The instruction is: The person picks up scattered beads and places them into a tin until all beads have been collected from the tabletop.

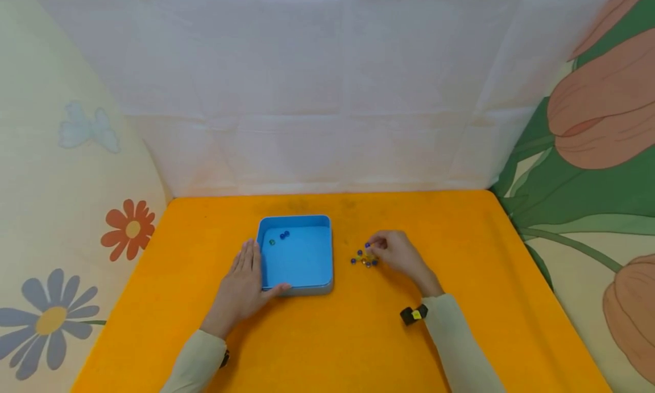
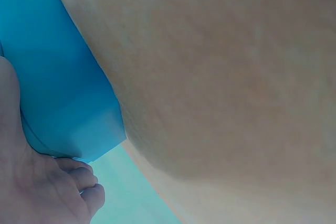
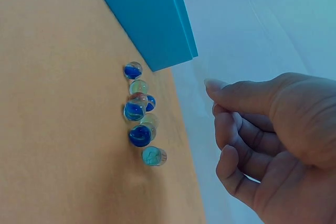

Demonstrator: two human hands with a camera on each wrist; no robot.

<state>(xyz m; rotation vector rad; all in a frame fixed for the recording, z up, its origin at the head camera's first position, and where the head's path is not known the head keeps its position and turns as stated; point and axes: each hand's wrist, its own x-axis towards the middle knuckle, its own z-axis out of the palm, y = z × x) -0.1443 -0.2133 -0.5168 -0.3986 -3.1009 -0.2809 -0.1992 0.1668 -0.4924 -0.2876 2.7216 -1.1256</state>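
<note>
A square blue box [image 1: 307,291] stands open at the top on the orange table. It holds two dark blue marbles [image 1: 284,234] and a green one [image 1: 272,242]. My left hand [image 1: 240,288] rests against the box's left wall with straight fingers, its thumb along the front edge. To the right of the box, my right hand [image 1: 401,256] is held above a small cluster of glass marbles [image 3: 140,136]. Its thumb and index finger pinch a blue marble [image 1: 367,245], visible at the fingertips from the head; the thumb hides it in the right wrist view.
The loose marbles, blue, yellowish and clear, lie close together between the box and my right hand. Behind the orange table [image 1: 419,222] hangs a white cloth [image 1: 338,97]. Flower-printed cloths [image 1: 588,199] flank both sides.
</note>
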